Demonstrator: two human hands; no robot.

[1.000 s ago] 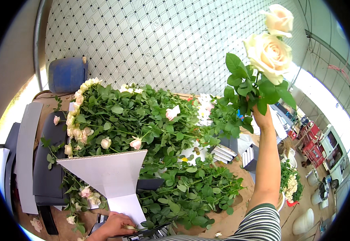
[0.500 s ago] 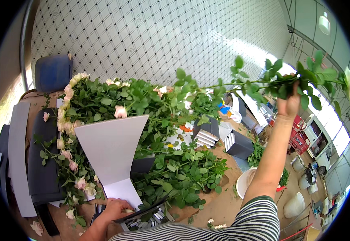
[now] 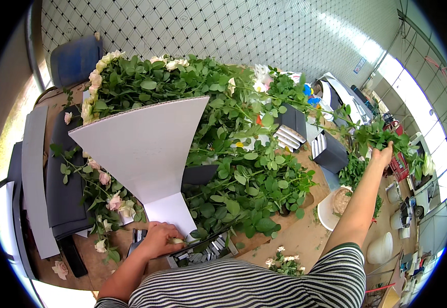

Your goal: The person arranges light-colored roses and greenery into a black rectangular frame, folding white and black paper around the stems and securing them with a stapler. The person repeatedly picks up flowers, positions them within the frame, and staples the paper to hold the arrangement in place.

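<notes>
My right hand (image 3: 382, 154) is stretched far out to the right, closed around the leafy stem of a long rose (image 3: 363, 134). Its white bloom (image 3: 428, 164) hangs past the hand, while the stem runs back left over the table. Low in the middle, my left hand (image 3: 163, 239) rests at the near end of a folded white cardboard sheet (image 3: 141, 149). Its fingers are curled over a small pale thing, mostly hidden. A tray of small grey strips (image 3: 213, 249) lies just right of that hand.
Leafy roses (image 3: 151, 82) are heaped behind the cardboard, with pink roses (image 3: 113, 200) on its left. Dark boxes of white packets (image 3: 331, 151) and a white bucket (image 3: 326, 215) stand to the right. Dark and grey sheets (image 3: 36, 179) lie at far left.
My right hand has come down with the rose, which now hangs lower, its bloom below the hand's level. The view has shifted, and my left hand stays at the cardboard's near end.
</notes>
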